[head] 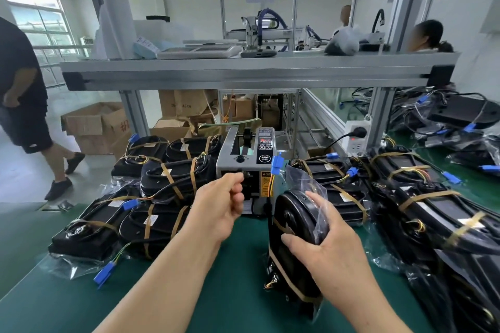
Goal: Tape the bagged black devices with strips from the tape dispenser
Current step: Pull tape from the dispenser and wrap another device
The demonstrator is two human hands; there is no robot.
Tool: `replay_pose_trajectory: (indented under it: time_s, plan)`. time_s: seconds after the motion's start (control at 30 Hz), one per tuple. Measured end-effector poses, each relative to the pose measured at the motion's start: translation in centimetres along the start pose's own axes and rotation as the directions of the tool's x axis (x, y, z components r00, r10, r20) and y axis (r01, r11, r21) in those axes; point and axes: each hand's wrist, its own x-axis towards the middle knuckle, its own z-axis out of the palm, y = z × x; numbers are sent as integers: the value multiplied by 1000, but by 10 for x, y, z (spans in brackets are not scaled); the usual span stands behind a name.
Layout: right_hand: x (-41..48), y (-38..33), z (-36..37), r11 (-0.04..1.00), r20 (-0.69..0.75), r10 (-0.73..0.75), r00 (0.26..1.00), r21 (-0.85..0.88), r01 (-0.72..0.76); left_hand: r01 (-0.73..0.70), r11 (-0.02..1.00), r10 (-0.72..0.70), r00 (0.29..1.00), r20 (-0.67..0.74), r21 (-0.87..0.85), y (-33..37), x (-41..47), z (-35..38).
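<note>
A: Left side first. What's there?
B: Far left on the green mat, a taped pile of bagged black units, tan strips across each. Finished stock, by the look of it.
A: The left hand?
B: The left hand is up at the front of the tape dispenser, at the slot where strips come out. Its fingers are curled in tight, thumb against forefinger. No strip shows between them, so I cannot tell whether it pinches tape or nothing.
A: Which step, then?
B: My read is that a strip is being fetched.
A: The piece in work?
B: The bagged device stands on edge on the mat, just right of the dispenser and nearer. It is right of the left hand and apart from it. A blue plug on thin wires sticks up from the bag top, beside the dispenser's face. A tan band crosses the device's lower part.
A: Right hand?
B: The right hand grips the device from the right. The thumb lies on the dark face. The fingers wrap over the upper edge and bunch the loose plastic.
A: What does the next move call for?
B: Judgement only. The strip pulled clean of the slot, carried right and laid over the gathered bag while the right hand keeps the plastic down.
A: Further right?
B: Another heap of bagged units, some banded, cables tangled.
</note>
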Motion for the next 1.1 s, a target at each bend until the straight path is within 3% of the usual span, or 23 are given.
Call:
replay_pose_trajectory:
  time_s: [0.1,0.2,0.37,0.5,0.73,1.1]
  plan:
    - [0,1,0,1000,30,-17,999,8,17,-56,989,7,943,334,137,18,-47,-6]
    - [-3,-1,4,999,56,-34,998,-11,35,-158,936,-9,883,469,315,30,-75,3]
    - [-10,-6,11,999,84,-46,995,-4,46,-288,801,51,906,420,525,32,-74,19]
    - [-12,-7,16,994,91,-104,990,-24,106,-261,753,4,919,393,604,32,-66,21]
    - [-12,-10,18,992,90,-117,989,-41,121,-169,794,-69,929,363,584,31,-59,19]
    - [-12,-9,21,992,89,-120,989,-35,123,-221,781,-12,930,368,584,26,-57,16]
